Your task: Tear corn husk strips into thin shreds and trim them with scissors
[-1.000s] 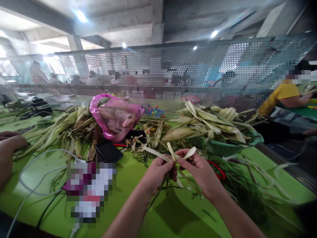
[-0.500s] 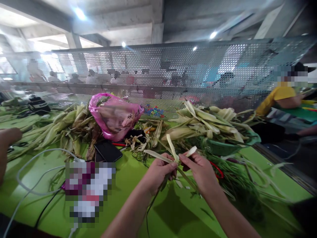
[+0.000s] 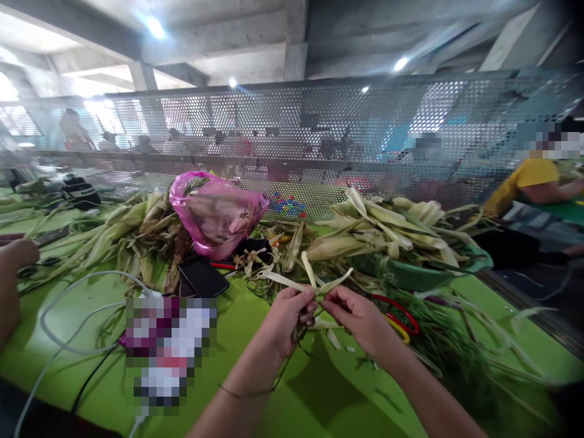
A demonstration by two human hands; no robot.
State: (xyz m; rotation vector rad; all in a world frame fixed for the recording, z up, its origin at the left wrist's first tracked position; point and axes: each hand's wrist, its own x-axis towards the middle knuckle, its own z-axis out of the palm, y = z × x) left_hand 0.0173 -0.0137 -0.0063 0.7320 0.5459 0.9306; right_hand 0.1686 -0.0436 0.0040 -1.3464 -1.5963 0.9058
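My left hand (image 3: 286,318) and my right hand (image 3: 358,319) meet above the green table (image 3: 219,365), both pinched on pale corn husk strips (image 3: 314,280) that fan upward between the fingertips. Thin green strands hang below the hands. Red-handled scissors (image 3: 401,313) lie just right of my right hand. Behind the hands, a green basin (image 3: 413,274) holds a heap of pale husks (image 3: 392,225).
A pink plastic bag (image 3: 214,213) and a black phone (image 3: 203,277) lie left of centre among more husks (image 3: 123,237). White cables (image 3: 68,316) loop at the left. Another person's hand (image 3: 13,267) rests at the left edge. A perforated metal screen (image 3: 292,140) backs the table; a person in yellow (image 3: 533,182) sits at right.
My hands have shifted slightly, and the husk strips between them have spread apart at the tips. The other person's hand at the left moved a little.
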